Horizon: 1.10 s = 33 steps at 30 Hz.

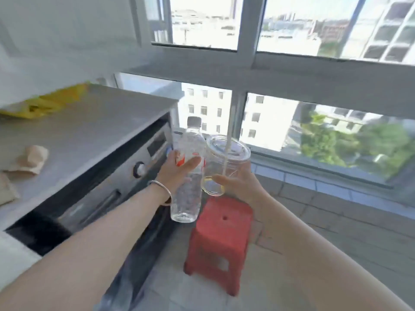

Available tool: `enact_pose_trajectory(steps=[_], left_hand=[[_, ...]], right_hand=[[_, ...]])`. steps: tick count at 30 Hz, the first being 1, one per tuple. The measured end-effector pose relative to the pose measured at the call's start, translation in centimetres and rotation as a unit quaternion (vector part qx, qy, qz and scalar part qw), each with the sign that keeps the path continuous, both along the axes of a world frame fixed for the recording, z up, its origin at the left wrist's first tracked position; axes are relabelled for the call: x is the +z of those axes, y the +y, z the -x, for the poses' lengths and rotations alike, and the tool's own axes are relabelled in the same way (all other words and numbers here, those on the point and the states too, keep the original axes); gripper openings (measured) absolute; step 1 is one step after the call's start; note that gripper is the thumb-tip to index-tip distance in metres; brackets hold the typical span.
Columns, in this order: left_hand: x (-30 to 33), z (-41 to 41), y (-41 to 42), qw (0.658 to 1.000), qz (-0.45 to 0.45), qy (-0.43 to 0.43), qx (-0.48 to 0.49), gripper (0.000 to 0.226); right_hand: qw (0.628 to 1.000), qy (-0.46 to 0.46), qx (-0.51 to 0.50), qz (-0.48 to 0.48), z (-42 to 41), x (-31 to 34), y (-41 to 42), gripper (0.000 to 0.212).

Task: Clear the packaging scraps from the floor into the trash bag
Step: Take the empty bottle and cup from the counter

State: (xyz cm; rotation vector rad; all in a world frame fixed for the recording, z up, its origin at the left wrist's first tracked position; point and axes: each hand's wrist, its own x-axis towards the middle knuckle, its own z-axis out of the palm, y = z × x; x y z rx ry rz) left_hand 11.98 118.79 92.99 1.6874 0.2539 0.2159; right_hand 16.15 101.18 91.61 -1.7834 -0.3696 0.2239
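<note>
My left hand (177, 170) grips a clear plastic water bottle (187, 198) with a grey cap and a red-and-white label, held upright in front of me. Right beside it, my right hand (238, 184) holds a clear plastic cup (224, 162) with a flat lid and a white straw sticking up through it; a little yellowish liquid sits at the bottom. Bottle and cup almost touch. A translucent plastic bag (125, 281) hangs below my left forearm, partly hidden. The view is blurred.
A red plastic stool (220, 239) stands on the tiled floor under my hands. On the left is a grey counter (94, 122) over a steel appliance, with a yellow bag (47, 103) and crumpled brown paper (31, 159) on top. Large windows fill the far wall.
</note>
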Motion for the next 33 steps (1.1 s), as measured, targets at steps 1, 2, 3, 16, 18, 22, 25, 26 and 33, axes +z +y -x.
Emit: enact_pose_trajectory(steps=[1, 2, 3, 16, 18, 22, 25, 26, 33], left_hand=[[-1.0, -1.5, -3.2, 1.000, -0.006, 0.004, -0.022, 0.051], [-1.9, -2.9, -6.4, 0.999, -0.002, 0.019, -0.045, 0.068], [-2.9, -4.1, -9.4, 0.997, 0.002, 0.029, -0.075, 0.080], [-13.0, -14.1, -40.1, 0.924, -0.033, 0.151, -0.349, 0.049], [-15.3, -16.2, -43.2, 0.899, -0.042, 0.190, -0.392, 0.051], [-19.5, -19.7, -50.5, 0.849, -0.054, 0.260, -0.457, 0.094], [-20.4, -20.2, -56.4, 0.818, -0.096, 0.280, -0.493, 0.086], [-20.9, -20.1, -58.2, 0.809, -0.108, 0.286, -0.502, 0.075], [-28.6, -21.3, -69.5, 0.777, -0.185, 0.286, -0.528, 0.040]], right_hand=[[0.999, 0.007, -0.033, -0.004, -0.3, -0.6, -3.6, 0.071], [0.998, 0.014, -0.060, -0.004, -0.6, -1.3, -7.0, 0.065], [0.996, 0.030, -0.084, -0.002, -0.5, -1.7, -10.2, 0.055], [0.888, 0.170, -0.419, -0.088, -0.8, -12.7, -37.0, 0.089], [0.866, 0.182, -0.454, -0.098, -1.0, -14.9, -39.2, 0.092], [0.813, 0.215, -0.520, -0.150, -1.7, -17.9, -44.0, 0.084], [0.768, 0.237, -0.572, -0.167, -1.6, -20.0, -47.8, 0.091], [0.756, 0.244, -0.585, -0.165, -1.5, -20.6, -49.2, 0.091], [0.732, 0.287, -0.605, -0.126, -1.2, -26.8, -60.0, 0.080]])
